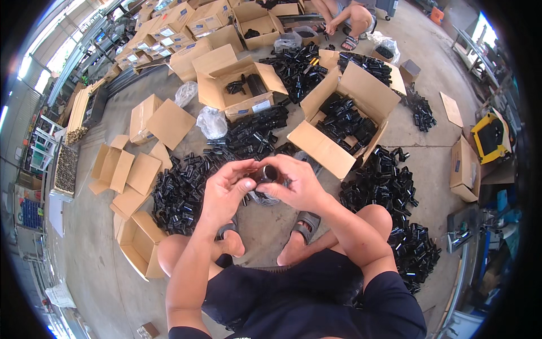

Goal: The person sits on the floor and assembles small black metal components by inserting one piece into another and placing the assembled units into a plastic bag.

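Observation:
Both my hands are closed round one black tubular fitting with a round open end [267,173], held up in front of me above the floor between my feet. My left hand [227,185] grips its left side, with the thumb along the near edge. On the other side my right hand [297,179] wraps it with bent fingers. Part of the fitting is hidden by the fingers. Below it some clear plastic [262,198] shows. A heap of black fittings [182,189] lies left of my hands, and another heap [375,183] lies to the right.
An open carton [324,148] of black parts stands just beyond my hands; another open carton [243,104] is behind it. Empty cartons [141,242] lie at the left. Another person [347,17] crouches at the far end. A yellow-rimmed black bin [491,137] stands right.

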